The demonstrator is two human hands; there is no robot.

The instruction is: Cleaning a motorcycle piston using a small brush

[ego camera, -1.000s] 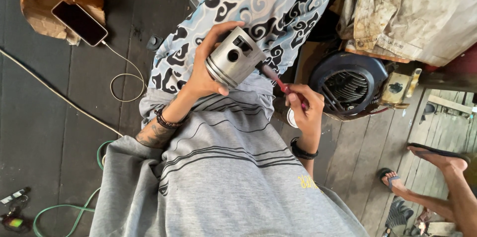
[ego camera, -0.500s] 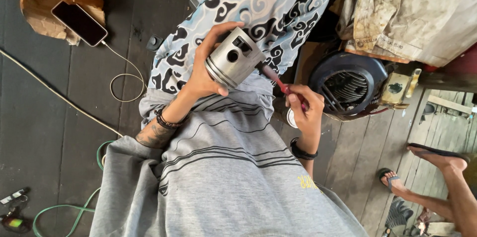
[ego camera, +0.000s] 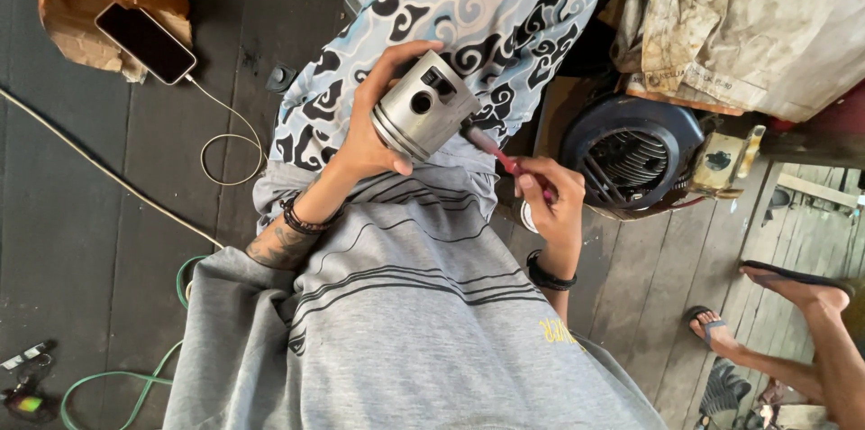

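Observation:
My left hand grips a grey metal piston by its side, held above my lap with its pin hole facing up. My right hand holds a thin red-handled tool whose tip touches the piston's lower right edge. Both hands hover over my patterned blue-and-white trousers and grey striped shirt. Dark bracelets circle both wrists.
A black engine fan housing lies on the wooden floor to the right, under dirty cloth. A phone with a white cable rests on brown paper at top left. A green hose curls lower left. Another person's sandalled foot is at lower right.

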